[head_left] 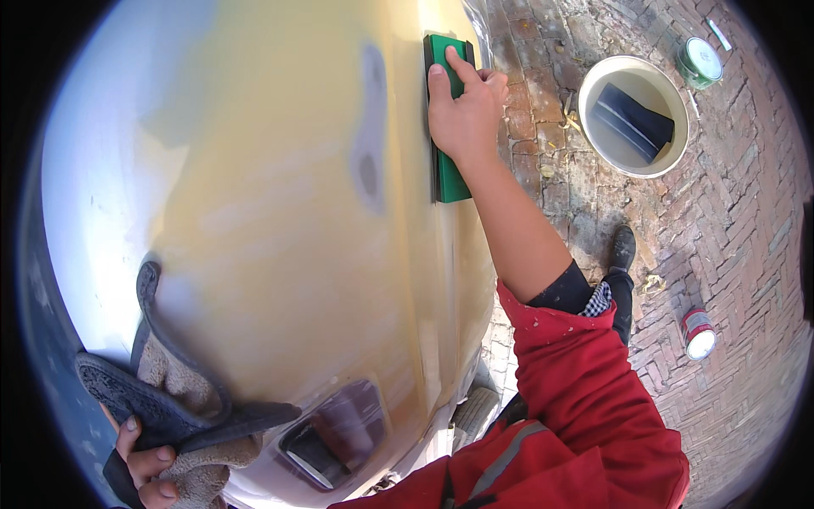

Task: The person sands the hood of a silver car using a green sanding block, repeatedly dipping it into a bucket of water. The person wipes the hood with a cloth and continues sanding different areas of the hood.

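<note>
A long green sanding block (455, 182) with dark edges lies along the edge of a car panel (288, 220). My right hand (469, 110) grips the block from above, thumb and forefinger stretched along its top. The panel is patchy with yellowish filler, white paint and a grey oval spot (370, 161). At the lower left, my left hand (148, 462) has its fingers curled round a thick grey microfibre towel (199, 424) with dark edging. Part of the towel rests on the panel, and the left palm is hidden.
On the brick paving (729, 229) to the right stands a pale bucket (591, 153) of cloudy water with a dark sheet (632, 121) in it. A green tin (700, 63) and a red tin (699, 333) stand farther right. A headlight-like opening (335, 433) sits in the panel's near end.
</note>
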The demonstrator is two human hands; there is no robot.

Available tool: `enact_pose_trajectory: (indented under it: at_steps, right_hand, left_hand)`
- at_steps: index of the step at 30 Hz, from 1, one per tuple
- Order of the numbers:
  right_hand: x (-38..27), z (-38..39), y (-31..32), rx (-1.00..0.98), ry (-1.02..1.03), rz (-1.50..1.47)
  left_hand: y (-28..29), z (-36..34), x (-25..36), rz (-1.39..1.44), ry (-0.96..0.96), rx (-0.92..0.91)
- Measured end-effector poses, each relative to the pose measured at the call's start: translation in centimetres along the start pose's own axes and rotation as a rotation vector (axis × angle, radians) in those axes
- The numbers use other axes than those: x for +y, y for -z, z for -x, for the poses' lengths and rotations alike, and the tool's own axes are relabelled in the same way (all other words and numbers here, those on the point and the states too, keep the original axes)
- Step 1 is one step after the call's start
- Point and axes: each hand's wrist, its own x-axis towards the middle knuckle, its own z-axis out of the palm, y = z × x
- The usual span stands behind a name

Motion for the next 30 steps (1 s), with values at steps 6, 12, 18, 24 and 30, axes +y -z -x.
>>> enact_pose_trajectory:
  at_steps: [6,12,18,24,30]
  right_hand:
    - [0.2,-7.1,-3.1,0.011,0.019,-0.042]
    - [0.1,8.9,5.0,-0.146,-0.054,-0.050]
    - [3.4,9.0,2.8,-0.112,0.037,-0.034]
    - [0.6,-10.7,-4.7,0.037,0.107,-0.038]
    - [-0.6,-10.0,-3.4,0.021,0.095,-0.078]
  left_hand:
    - [-0.3,2.0,-0.1,-0.096,-0.003,0.053]
    - [0.8,-5.9,-0.4,-0.070,-0.010,-0.093]
    - [0.4,-16.1,-3.1,0.001,0.010,0.129]
    - [1.3,-16.4,-3.0,-0.014,-0.014,0.041]
    - [1.8,-15.0,-3.1,-0.038,-0.005,-0.003]
